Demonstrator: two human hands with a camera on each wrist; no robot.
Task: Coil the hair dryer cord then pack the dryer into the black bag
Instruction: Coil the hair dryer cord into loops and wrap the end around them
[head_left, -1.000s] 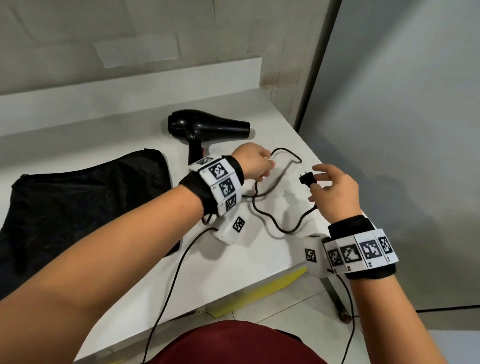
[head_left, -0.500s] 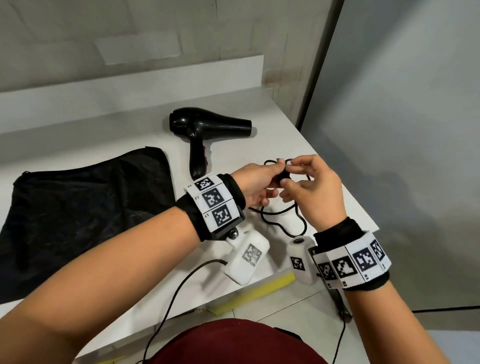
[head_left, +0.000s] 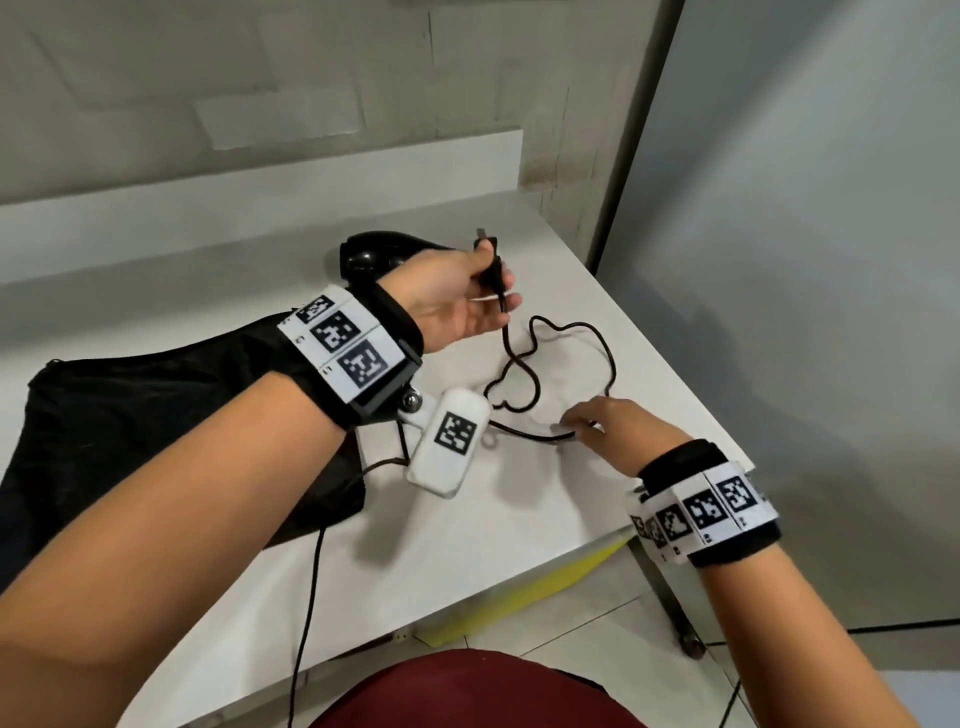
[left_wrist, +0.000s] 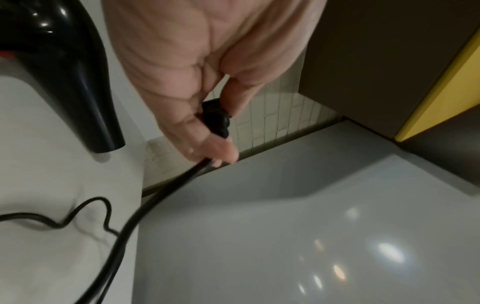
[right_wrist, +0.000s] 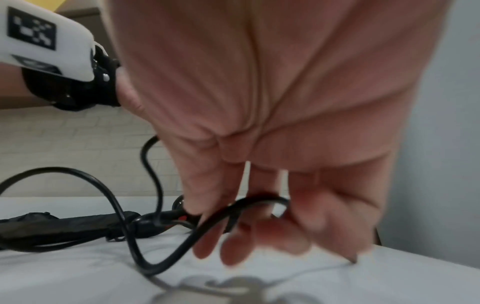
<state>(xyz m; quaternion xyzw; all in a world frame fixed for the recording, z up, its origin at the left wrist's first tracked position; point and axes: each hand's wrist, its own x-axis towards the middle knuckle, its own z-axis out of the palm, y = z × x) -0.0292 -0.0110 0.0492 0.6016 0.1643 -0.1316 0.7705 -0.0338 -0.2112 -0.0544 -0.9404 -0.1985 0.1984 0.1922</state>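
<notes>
The black hair dryer (head_left: 366, 254) lies at the back of the white table (head_left: 519, 519), partly hidden behind my left hand (head_left: 496, 280). That hand pinches the plug (head_left: 487, 260) and holds it raised above the table; the left wrist view shows the plug (left_wrist: 215, 119) between thumb and fingers, beside the dryer's nozzle (left_wrist: 64, 72). From there the cord (head_left: 597, 343) hangs down and lies in loose loops. My right hand (head_left: 571, 428) is low on the table, its fingers curled around a stretch of cord (right_wrist: 259, 200). The black bag (head_left: 156, 415) lies flat at the left.
The table's right edge (head_left: 675, 374) drops off beside a grey wall panel. A raised white ledge (head_left: 311, 176) runs along the back. A thin camera cable (head_left: 311, 571) hangs over the front edge. Something yellow (head_left: 561, 582) sticks out below the tabletop.
Both hands met at the plug half a second ago. Since then my left hand has lifted the plug up and back, and my right hand has dropped to the cord on the table.
</notes>
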